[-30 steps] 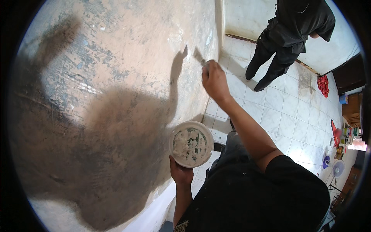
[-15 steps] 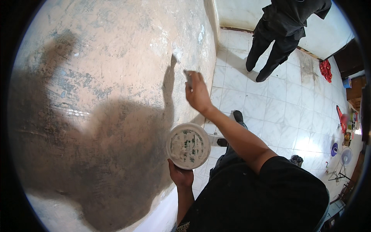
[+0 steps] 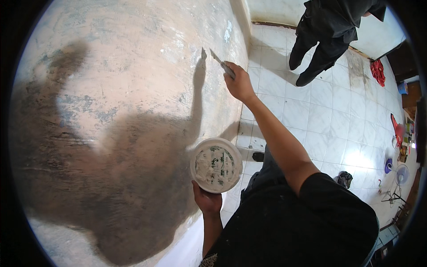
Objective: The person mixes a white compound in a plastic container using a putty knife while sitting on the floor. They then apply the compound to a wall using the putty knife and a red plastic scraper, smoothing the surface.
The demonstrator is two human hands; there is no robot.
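Note:
My right hand (image 3: 236,83) is closed round the grey handle of a putty knife (image 3: 220,60), its thin blade angled up and left at the patchy pinkish wall (image 3: 133,80), close to its own shadow; whether it touches is unclear. Below it, my left hand (image 3: 207,199) grips a round, shallow white tub or lid (image 3: 216,167) from beneath, near the wall. Pale paste is smeared over the green printing inside it.
A person in dark clothes (image 3: 327,26) stands at upper right on white floor tiles (image 3: 302,113), near another wall (image 3: 272,10). A red cloth (image 3: 377,72), a dark bag (image 3: 344,179), a fan (image 3: 400,175) and assorted items line the right side.
My right hand with the knife dropped down and left half a second ago and has since risen again, its blade angled toward the wall. My left hand holds the tub almost unmoved.

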